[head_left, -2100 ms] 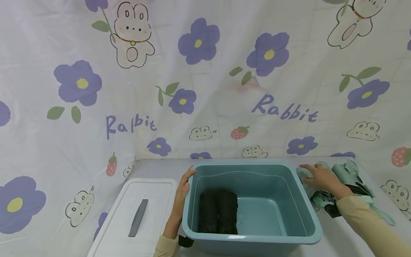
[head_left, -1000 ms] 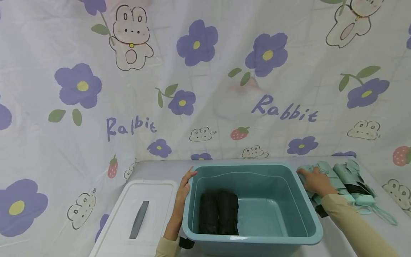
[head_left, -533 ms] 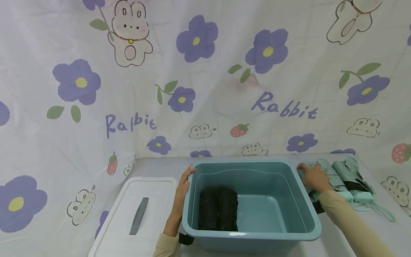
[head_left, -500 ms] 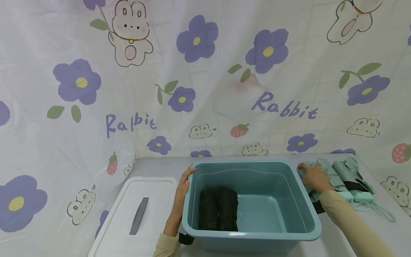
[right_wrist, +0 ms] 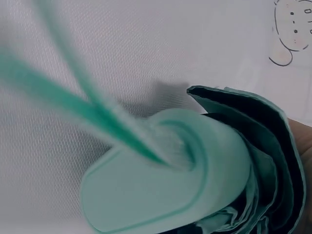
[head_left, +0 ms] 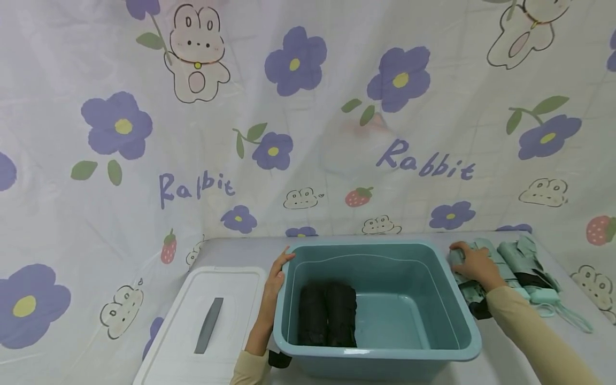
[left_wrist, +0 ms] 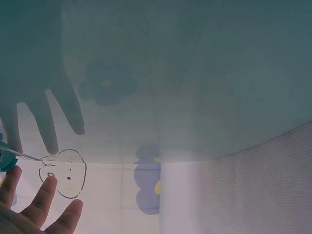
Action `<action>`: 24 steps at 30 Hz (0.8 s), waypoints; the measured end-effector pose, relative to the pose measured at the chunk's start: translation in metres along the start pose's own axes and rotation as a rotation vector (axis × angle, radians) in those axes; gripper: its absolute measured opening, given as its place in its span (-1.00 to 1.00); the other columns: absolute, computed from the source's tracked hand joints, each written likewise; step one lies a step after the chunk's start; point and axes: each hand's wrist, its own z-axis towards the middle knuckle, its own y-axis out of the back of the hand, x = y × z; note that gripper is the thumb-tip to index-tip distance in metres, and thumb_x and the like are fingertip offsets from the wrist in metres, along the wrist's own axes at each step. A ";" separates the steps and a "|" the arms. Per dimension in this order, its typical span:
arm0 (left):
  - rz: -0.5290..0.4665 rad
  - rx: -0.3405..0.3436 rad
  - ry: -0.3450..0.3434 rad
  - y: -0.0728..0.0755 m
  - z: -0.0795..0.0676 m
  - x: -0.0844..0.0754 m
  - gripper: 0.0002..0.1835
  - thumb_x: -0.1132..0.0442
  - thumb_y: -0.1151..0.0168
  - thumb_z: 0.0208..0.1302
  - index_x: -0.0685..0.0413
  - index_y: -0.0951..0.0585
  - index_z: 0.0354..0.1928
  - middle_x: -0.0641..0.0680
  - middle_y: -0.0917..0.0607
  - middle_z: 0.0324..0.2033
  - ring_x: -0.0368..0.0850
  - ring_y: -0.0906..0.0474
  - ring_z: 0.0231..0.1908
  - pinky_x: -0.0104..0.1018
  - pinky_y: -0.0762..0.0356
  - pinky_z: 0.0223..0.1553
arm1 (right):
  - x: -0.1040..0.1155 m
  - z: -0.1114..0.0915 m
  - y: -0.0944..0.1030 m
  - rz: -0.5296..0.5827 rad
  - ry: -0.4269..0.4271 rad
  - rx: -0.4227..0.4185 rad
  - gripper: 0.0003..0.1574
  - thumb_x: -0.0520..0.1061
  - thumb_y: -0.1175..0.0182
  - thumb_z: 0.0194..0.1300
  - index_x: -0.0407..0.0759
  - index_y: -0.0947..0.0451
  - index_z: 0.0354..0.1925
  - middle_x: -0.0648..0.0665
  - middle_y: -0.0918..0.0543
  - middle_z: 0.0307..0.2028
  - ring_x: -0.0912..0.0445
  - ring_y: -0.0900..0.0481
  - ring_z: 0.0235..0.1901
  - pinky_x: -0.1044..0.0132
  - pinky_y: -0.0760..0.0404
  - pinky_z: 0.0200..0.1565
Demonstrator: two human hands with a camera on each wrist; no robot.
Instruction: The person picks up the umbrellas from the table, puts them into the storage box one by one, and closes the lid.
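A blue-green plastic bin [head_left: 385,354] stands in the middle of the head view, with two black rolled fabric bundles [head_left: 327,315] side by side in its left half. My left hand [head_left: 275,275] lies along the bin's outer left wall, fingers spread and fingertips at the rim. In the left wrist view its fingers [left_wrist: 41,197] stand straight beside the glossy wall. Right of the bin, my right hand [head_left: 478,264] grips the leftmost of the mint-green folded umbrellas [head_left: 474,291], fingers curled over it. A mint handle [right_wrist: 146,185] with a strap fills the right wrist view.
A white lid [head_left: 226,321] with a grey handle lies left of the bin. Further mint umbrellas, including one at the far right [head_left: 522,262], lie beside my right hand, their straps [head_left: 572,318] trailing forward. A patterned curtain [head_left: 337,133] hangs behind the table.
My right hand has come down from above the mint umbrellas and closed round the leftmost one, then shifted slightly right. The left hand, bin and black bundles stay put.
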 end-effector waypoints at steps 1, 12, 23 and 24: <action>0.003 0.001 -0.002 0.000 0.000 0.000 -0.54 0.35 0.43 0.42 0.30 -0.22 0.28 0.28 -0.03 0.40 0.22 0.09 0.39 0.33 0.03 0.22 | 0.000 0.000 0.001 0.005 -0.004 0.001 -0.32 -0.06 -0.10 0.17 -0.24 -0.18 0.21 -0.73 -0.15 -0.12 -0.32 -0.39 -0.42 -0.06 -0.39 -0.51; 0.003 -0.002 -0.005 0.000 0.001 -0.002 -0.55 0.38 0.43 0.41 0.34 -0.22 0.28 0.30 -0.03 0.39 0.22 0.08 0.39 0.34 0.03 0.22 | -0.002 -0.003 0.013 0.072 0.042 -0.017 -0.28 -0.02 -0.13 0.16 -0.29 -0.15 0.19 -0.75 -0.18 -0.02 -0.54 -0.24 -0.12 -0.30 -0.37 -0.29; 0.017 -0.002 0.003 0.000 0.001 -0.002 -0.55 0.31 0.42 0.44 0.31 -0.22 0.28 0.31 -0.03 0.39 0.22 0.06 0.38 0.32 -0.02 0.21 | 0.005 -0.009 0.025 0.084 0.106 -0.051 -0.29 0.03 -0.13 0.22 -0.31 -0.18 0.20 -0.69 -0.31 0.02 -0.46 -0.40 -0.16 -0.21 -0.41 -0.23; 0.019 -0.002 0.005 0.000 0.001 -0.003 -0.55 0.31 0.42 0.44 0.30 -0.22 0.29 0.30 -0.03 0.39 0.21 0.05 0.38 0.32 -0.03 0.21 | 0.007 -0.010 0.025 0.087 0.110 -0.053 -0.29 0.03 -0.13 0.23 -0.32 -0.18 0.20 -0.69 -0.29 0.04 -0.49 -0.39 -0.13 -0.23 -0.41 -0.21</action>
